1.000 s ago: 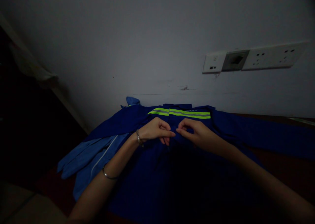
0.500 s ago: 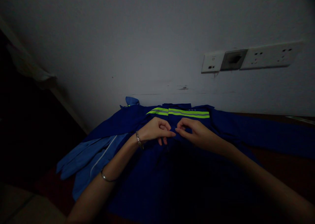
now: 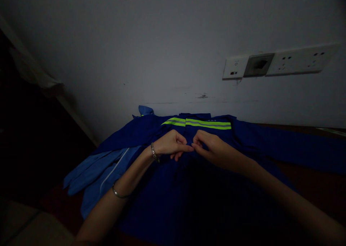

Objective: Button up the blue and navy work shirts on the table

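Observation:
A dark blue work jacket [image 3: 173, 188] with a yellow-green reflective stripe [image 3: 197, 123] lies spread flat on a table, its sleeves reaching out left and right. My left hand [image 3: 171, 144], with a bracelet at the wrist, is closed in a pinch on the jacket's front edge just below the stripe. My right hand [image 3: 209, 148] pinches the opposite front edge, fingertips almost touching the left hand's. What sits between the fingertips is too dark and small to make out.
A lighter blue garment [image 3: 94, 170] lies under the jacket at the left. The grey wall [image 3: 151, 51] stands right behind the table, with a row of sockets and a switch plate [image 3: 278, 64] at the upper right. Dark reddish tabletop [image 3: 319, 183] shows at the right.
Both hands have drawn slightly closer together at the jacket's front opening; the fingertips now nearly meet. The jacket itself has not shifted.

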A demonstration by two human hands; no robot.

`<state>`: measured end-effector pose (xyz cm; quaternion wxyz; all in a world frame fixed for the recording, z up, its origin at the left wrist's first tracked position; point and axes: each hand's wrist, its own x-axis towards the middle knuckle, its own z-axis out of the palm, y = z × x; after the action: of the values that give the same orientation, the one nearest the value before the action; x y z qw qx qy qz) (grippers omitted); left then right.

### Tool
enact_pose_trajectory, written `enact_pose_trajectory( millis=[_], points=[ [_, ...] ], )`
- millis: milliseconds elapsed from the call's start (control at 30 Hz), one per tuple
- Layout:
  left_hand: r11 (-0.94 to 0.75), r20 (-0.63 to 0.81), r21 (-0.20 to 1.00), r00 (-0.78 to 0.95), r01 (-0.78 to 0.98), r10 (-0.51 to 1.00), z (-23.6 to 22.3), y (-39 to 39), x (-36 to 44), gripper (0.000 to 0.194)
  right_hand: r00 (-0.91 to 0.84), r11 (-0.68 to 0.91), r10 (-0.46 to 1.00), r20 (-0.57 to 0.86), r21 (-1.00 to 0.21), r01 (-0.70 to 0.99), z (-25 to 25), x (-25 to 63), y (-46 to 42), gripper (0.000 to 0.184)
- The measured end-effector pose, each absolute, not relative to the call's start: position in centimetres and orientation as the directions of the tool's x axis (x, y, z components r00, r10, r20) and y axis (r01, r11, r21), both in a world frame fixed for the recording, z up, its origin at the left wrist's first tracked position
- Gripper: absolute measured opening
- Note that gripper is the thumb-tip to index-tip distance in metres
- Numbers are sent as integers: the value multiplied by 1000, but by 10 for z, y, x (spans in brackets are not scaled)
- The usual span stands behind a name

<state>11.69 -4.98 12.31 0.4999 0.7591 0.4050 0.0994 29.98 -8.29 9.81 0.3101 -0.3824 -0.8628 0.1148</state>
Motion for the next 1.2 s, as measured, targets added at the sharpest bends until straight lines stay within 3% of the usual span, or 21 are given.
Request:
enact_pose_trajectory(
  millis=[467, 800, 1000, 1200],
  points=[
    [-187, -244, 849, 680, 494, 691, 130, -54, 114, 34, -513, 694, 691, 509, -269, 668, 101, 291, -92, 9],
    [-157, -250, 865, 682, 476, 687, 128, -55, 115, 37, -536, 679, 629, 563, -63, 731, 99, 287, -95, 14],
    [-88, -290, 896, 723, 436, 627, 136, -54, 105, 33, -570, 755, 617, 543, -204, 623, 110, 300, -93, 9],
    [-42, -182, 944, 620, 328, 763, 133, -47, 106, 31, -457, 723, 672, 582, -386, 573, 108, 305, -83, 11]
  ],
)
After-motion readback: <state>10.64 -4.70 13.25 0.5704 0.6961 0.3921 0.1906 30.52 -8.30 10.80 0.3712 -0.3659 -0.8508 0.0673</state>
